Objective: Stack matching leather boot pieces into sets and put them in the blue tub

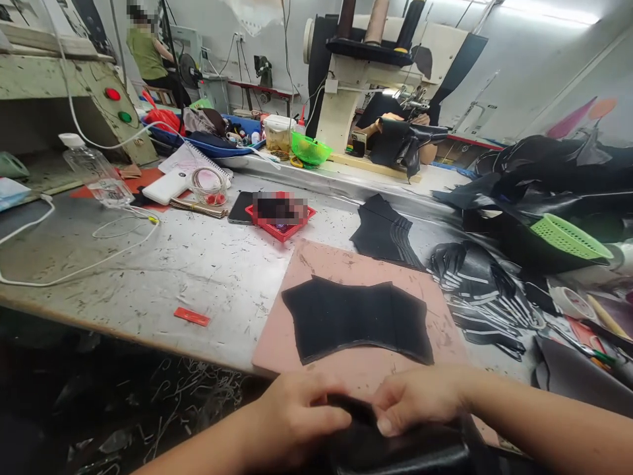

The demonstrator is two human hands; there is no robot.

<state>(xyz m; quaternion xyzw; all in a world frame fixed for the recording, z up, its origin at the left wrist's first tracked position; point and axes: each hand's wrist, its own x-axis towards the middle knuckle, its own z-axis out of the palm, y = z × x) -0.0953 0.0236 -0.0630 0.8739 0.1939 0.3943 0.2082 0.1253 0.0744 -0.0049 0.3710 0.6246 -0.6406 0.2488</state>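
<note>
Both of my hands grip one black leather-like piece (400,452) at the front edge of the table. My left hand (297,412) pinches its upper edge between thumb and fingers. Close beside it, my right hand (420,402) pinches the same edge with the thumb on top. The piece's lower part runs out of the picture. Just beyond my hands, a flat black cut panel (361,320) with a curved edge lies on a pinkish board (316,260). Behind that board rests a stack of similar black panels (383,231).
Black strips with white edges (484,290) and a green basket (571,237) crowd the right. A red tray (281,227), a phone (240,208), a plastic bottle (96,171) and a red strip (192,316) are on the table (212,264). Across from me, someone's hands (388,119) work at a sewing machine (341,99).
</note>
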